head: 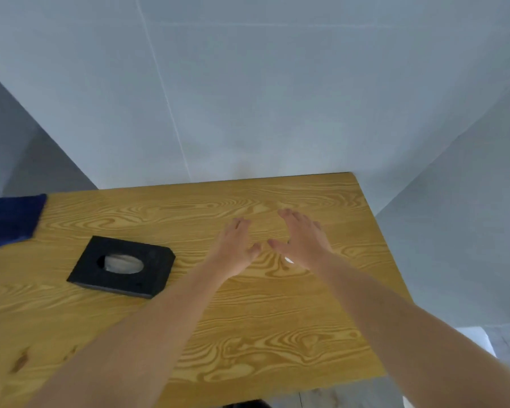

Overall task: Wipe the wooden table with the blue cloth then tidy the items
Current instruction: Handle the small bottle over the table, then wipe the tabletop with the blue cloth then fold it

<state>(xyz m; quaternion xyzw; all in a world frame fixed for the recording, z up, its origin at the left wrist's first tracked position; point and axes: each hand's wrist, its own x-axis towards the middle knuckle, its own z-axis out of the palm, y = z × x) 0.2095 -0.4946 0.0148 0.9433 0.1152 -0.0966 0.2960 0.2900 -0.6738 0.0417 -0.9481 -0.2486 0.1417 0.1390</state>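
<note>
While both arms are stretched out over the far right part of the wooden table (277, 319), neither hand has anything in it. The left hand (236, 248) is spread, palm down, fingers pointing away from the person, and the right hand (302, 241) is just beside it in the same flat, splayed pose, the two thumbs nearly meeting. Whether the palms rest on the wood or hover just above it I cannot tell; the frame is a little blurred. A small white speck shows at the heel of the right hand, too small to identify.

What matters for the wipe is the blue cloth (12, 220). It lies well off to the left of both hands, on the far left corner of the table, partly hanging past the edge and cut by the frame. It looks like a folded pad, its longer side seeming to run roughly away from the person, though too little shows to be sure. The left hand is plainly the nearer one, and I'd judge it the natural hand to fetch the cloth.

Between that hand and the cloth, somewhat nearer the person, sits a black square holder (121, 266) with a round opening showing something pale inside. A sideways reach would pass beyond it.
</note>
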